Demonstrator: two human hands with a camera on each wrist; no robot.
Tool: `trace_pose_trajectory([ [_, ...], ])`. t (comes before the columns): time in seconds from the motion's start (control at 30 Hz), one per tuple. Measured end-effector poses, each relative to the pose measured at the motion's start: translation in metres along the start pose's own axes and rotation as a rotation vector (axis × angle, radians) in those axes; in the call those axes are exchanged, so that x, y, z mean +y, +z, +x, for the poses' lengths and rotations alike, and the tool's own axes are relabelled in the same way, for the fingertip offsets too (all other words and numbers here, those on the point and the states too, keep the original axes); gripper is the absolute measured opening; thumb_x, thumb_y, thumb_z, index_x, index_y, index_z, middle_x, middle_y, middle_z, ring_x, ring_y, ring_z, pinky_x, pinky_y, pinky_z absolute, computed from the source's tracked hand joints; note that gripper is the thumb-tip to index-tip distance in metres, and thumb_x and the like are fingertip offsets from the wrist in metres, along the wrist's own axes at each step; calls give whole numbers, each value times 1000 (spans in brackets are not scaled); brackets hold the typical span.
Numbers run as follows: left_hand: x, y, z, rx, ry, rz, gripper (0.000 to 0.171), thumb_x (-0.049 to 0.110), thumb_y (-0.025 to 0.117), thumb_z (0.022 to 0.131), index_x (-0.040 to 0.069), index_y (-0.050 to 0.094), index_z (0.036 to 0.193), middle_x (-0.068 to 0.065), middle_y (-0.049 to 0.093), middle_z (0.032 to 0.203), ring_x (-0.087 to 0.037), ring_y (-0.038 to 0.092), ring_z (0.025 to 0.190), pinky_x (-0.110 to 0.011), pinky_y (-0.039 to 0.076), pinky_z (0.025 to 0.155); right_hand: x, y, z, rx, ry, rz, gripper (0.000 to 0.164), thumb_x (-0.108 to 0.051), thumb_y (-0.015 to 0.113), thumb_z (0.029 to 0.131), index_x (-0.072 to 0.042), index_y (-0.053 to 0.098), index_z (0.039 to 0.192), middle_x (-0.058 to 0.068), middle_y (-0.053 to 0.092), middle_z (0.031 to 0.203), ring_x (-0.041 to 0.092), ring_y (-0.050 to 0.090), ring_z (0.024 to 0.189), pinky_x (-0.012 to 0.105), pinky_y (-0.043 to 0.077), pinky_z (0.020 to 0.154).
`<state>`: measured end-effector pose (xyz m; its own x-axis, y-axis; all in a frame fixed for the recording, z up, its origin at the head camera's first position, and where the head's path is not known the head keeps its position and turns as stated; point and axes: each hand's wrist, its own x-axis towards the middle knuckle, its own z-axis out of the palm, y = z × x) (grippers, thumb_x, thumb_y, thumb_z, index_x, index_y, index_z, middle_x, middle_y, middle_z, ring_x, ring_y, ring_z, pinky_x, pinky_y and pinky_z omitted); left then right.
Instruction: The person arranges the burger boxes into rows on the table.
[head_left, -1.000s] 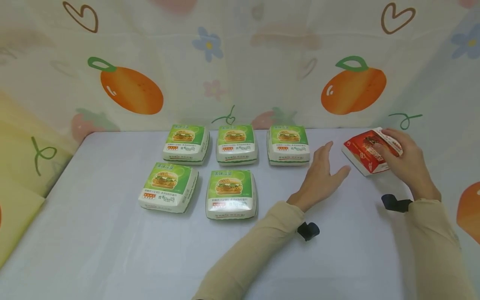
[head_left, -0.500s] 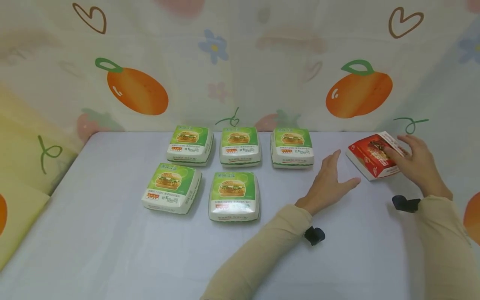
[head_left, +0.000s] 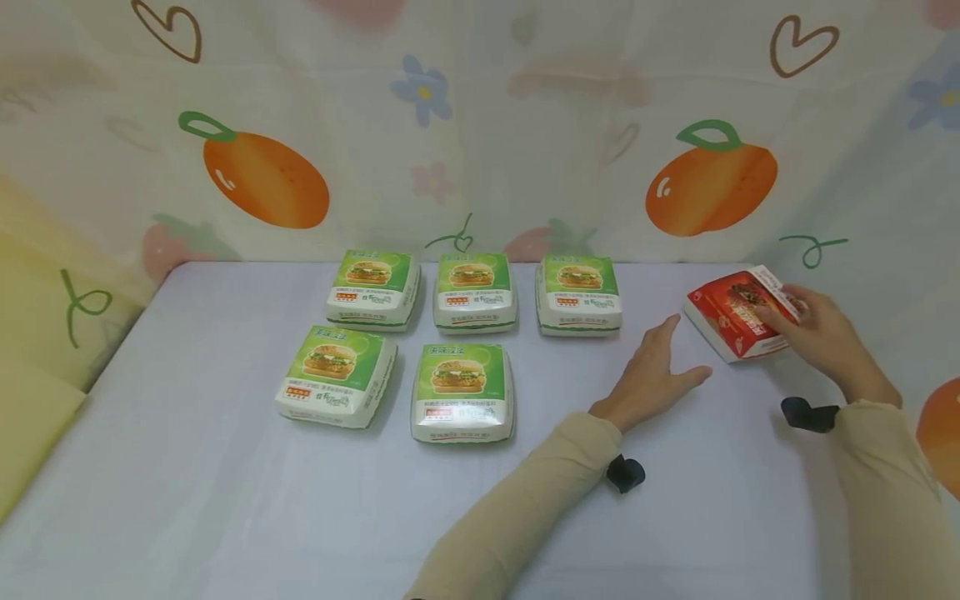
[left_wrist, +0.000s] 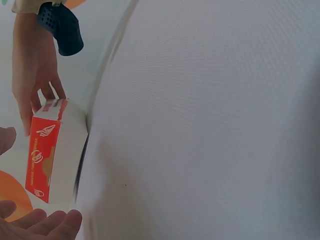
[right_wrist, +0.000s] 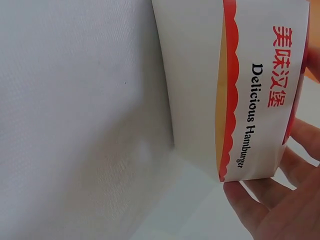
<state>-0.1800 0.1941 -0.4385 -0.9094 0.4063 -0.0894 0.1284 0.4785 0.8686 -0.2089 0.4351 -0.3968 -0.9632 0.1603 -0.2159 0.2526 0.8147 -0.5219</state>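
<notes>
At the right of the head view, a red-and-white hamburger box sits turned at an angle on the white cloth. My right hand holds its right side, thumb over the printed lid and fingers along the edge. Up close in the right wrist view, the box's white flap reads "Delicious Hamburger", with several fingers at its end. My left hand hovers left of this box, thumb and fingers spread and holding nothing. In the left wrist view, the box's red side lies just beyond my left fingertips.
Three green-and-white hamburger boxes line the back: left, middle and right. Two more, one tilted and one squarer, sit in front of them. A fruit-printed curtain hangs behind the table.
My right hand has shifted slightly toward the front along the red box's right side. The left hand has drawn a little nearer to me, still spread. The green boxes have stayed put.
</notes>
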Motion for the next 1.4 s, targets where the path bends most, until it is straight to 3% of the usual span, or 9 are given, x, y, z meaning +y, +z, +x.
trace_pose_trajectory([
  [0.57, 4, 6, 0, -23, 2, 37, 79, 41, 66, 93, 26, 22, 158, 6, 35, 156, -10, 38, 143, -30, 42, 113, -17, 11, -20, -59, -117, -39, 85, -49, 46, 101, 11, 16, 152, 44, 20, 147, 60, 27, 126, 75, 37, 98],
  [0.73, 3, 7, -1, -34, -4, 24, 79, 42, 66, 93, 27, 22, 157, 6, 36, 155, -10, 41, 140, -30, 44, 111, -19, 12, -22, -78, -103, -17, 86, -51, 45, 100, 10, 15, 152, 43, 20, 148, 61, 29, 126, 72, 39, 99],
  [1.0, -2, 5, -2, -16, 44, 6, 76, 40, 63, 95, 22, 23, 157, 4, 35, 156, -10, 38, 142, -29, 41, 113, -21, 12, -30, -92, -91, 8, 83, -49, 46, 101, 8, 15, 154, 43, 19, 149, 62, 32, 126, 71, 40, 98],
  [1.4, -13, -4, -13, -13, 67, -62, 77, 42, 60, 97, 23, 19, 159, 3, 32, 159, -12, 33, 146, -34, 37, 117, -25, 24, -58, -8, -161, 18, 76, -43, 50, 101, 7, 24, 152, 41, 30, 144, 62, 40, 120, 70, 45, 92],
])
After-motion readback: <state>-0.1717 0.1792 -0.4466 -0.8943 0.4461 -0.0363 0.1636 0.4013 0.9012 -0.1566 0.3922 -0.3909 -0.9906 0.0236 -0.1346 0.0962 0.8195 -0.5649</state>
